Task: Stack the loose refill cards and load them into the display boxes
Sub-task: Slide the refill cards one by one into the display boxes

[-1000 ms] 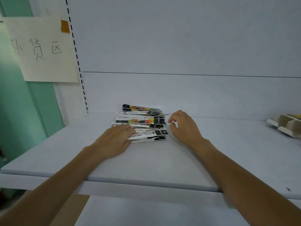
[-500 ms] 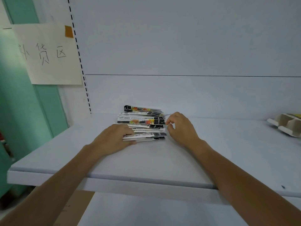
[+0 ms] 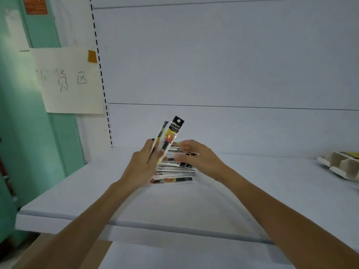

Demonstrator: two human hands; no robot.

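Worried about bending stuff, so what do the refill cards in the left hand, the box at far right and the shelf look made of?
Refill cards in the left hand: thin printed card, likely glossy plastic-wrapped; sheen on the face, punched hang hole. Display box: matte grey-brown cardboard, perhaps moulded pulp; dull plain dividers. Shelf: smooth pale matte surface, painted metal or board, cannot tell.

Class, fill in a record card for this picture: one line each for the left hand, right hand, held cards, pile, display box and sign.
left hand: grips the held cards
held cards: a few, tilted upward above the pile
right hand: fingers extended over the pile
pile: refill cards lying flat, fanned, on the white shelf
display box: cardboard, far right of the shelf, partly out of frame
sign: handwritten paper, taped up at left
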